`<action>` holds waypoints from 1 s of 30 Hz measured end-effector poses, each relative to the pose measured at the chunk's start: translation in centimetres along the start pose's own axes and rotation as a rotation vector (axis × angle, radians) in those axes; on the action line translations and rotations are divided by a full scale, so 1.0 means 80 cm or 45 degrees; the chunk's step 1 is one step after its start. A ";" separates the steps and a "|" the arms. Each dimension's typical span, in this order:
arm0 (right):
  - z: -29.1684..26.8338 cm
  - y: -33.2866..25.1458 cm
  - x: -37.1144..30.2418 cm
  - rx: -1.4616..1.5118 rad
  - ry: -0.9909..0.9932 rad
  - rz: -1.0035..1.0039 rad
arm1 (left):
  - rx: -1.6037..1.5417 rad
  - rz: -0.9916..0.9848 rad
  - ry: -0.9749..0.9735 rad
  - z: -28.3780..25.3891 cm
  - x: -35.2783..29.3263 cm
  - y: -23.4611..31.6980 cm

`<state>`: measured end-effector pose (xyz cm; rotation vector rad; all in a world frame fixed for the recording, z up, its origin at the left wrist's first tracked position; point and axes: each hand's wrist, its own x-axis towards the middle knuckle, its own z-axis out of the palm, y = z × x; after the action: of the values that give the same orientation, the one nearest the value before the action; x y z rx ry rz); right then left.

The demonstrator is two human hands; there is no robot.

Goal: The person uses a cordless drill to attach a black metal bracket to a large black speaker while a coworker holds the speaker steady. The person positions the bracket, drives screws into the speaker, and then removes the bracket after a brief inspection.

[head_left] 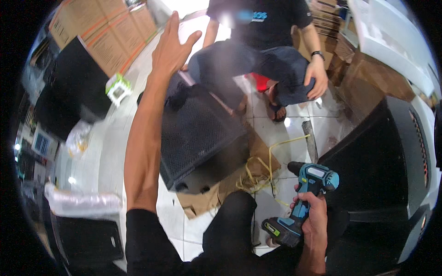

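Note:
My right hand (314,215) is wrapped round the grip of a blue and black cordless drill (304,202), its nose toward the far left. Raised and stretched forward, my left hand (171,48) holds nothing, with thumb and fingers apart. Below and to the right of that arm lies a black speaker cabinet (198,133) with a mesh grille, resting partly on flat brown cardboard (198,205). Opposite me sits a person (258,50) in dark clothes, one hand (316,78) at the knee and the other arm partly hidden behind the speaker.
Yellow strapping (253,177) lies loosely tangled beside the speaker. Large black cabinets (373,156) stand close on my right. Cartons (103,27) are stacked at the far left, near a small green and white stool (118,89). A bubble-wrapped roll (83,202) lies at the left.

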<state>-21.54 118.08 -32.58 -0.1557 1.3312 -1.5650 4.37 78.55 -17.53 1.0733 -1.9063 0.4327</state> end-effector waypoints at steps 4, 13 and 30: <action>-0.025 -0.016 0.002 -0.021 0.012 0.089 | -0.033 -0.005 -0.223 -0.003 0.011 0.062; -0.018 0.001 -0.004 0.061 -0.066 0.012 | -0.377 -0.308 -0.803 0.059 -0.290 0.034; -0.032 -0.008 -0.023 0.078 -0.052 -0.050 | -0.276 -0.353 -0.774 0.065 -0.301 0.046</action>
<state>-22.77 121.06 -32.12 -0.1758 1.2542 -1.6254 4.43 89.54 -39.87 1.3997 -2.2047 -0.2891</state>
